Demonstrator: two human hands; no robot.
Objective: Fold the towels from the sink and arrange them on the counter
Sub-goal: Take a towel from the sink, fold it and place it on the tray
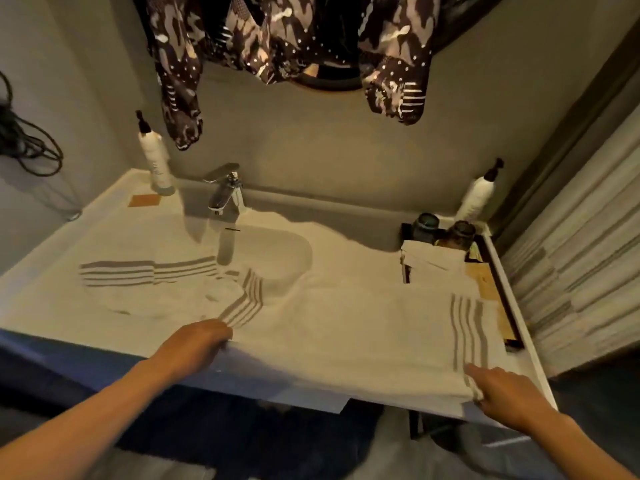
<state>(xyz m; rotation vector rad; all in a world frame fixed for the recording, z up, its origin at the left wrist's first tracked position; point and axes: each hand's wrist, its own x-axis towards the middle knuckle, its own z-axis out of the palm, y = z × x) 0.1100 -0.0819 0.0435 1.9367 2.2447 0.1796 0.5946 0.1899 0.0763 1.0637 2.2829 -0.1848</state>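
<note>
White terry with grey stripes: the towel [363,327] lies spread on the surface [52,306], its long axis running left to right in front of us. Our left hand [197,344] curls its fingers over the near left edge; our right hand [505,393] pinches the near right corner by the stripes. Both sit on the near long edge, so we judge the fold goes away from us. Another towel [156,282] lies over the sink [287,251], nearer the left hand.

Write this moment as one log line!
step: spreading towel | left hand: grips towel edge | right hand: on striped end | second towel: in sink | counter: towel lies flat, unfolded
</note>
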